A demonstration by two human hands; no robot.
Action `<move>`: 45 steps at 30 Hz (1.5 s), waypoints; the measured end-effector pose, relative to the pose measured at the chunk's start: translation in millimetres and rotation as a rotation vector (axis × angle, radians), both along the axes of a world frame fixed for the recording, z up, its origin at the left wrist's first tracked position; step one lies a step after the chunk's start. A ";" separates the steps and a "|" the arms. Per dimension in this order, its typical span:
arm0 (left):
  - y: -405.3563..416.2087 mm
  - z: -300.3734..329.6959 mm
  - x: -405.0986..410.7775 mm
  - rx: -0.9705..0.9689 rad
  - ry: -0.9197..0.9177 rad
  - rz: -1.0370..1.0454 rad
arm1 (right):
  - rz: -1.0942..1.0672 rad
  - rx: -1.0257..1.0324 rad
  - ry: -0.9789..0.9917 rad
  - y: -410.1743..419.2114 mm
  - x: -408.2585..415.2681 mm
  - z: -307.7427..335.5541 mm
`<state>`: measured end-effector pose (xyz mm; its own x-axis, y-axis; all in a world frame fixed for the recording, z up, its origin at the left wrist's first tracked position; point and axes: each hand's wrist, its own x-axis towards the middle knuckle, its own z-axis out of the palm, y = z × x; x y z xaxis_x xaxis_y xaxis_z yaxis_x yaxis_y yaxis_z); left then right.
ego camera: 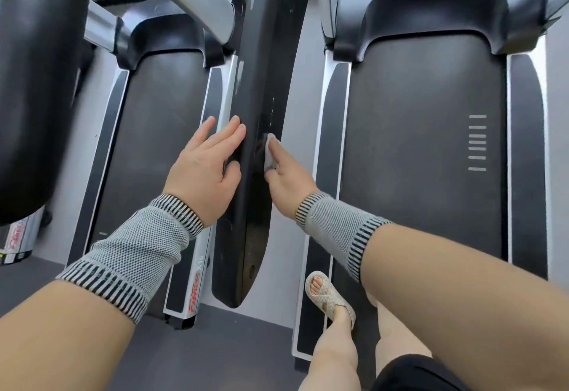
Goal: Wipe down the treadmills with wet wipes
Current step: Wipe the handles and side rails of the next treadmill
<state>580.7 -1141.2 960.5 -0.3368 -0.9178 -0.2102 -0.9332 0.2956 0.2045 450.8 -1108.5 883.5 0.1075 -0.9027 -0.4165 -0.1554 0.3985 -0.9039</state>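
From the head view, the person is leaning over a black handrail (261, 113) that is running between two treadmills. The left hand (204, 166) is lying flat with fingers straight and spread against the rail's left side, steadying it. The right hand (286, 175) is pressing a small wet wipe (270, 152) onto the rail's right face with straight fingers; I cannot tell whether the thumb is pinching it underneath.

The wipe is looking thin, limp and damp, so it is likely bunching easily and is best held flat under the fingertips. The rail is looking stiff and glossy, probably slick once wet, with pale smears showing above the wipe.

Below, the left treadmill belt (160, 107) and right treadmill belt (425, 144) are lying side by side on a grey floor (234, 347). A sandalled foot (328, 300) is resting on the right treadmill's side rail.
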 end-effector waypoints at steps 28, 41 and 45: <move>-23.5 0.6 -11.0 -0.057 -0.034 -0.072 | -0.029 0.148 -0.013 -29.2 -10.3 -2.8; -22.7 -0.6 -10.9 -0.024 -0.014 -0.033 | 0.025 0.019 -0.027 -9.4 -7.3 16.5; -22.6 0.2 -12.1 -0.024 -0.014 -0.035 | 0.008 0.113 -0.003 -21.7 -9.2 1.8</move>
<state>568.6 -1163.8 960.6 -0.3657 -0.9104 -0.1936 -0.9250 0.3324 0.1841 441.7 -1130.2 885.3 0.1161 -0.8492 -0.5151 -0.1561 0.4966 -0.8538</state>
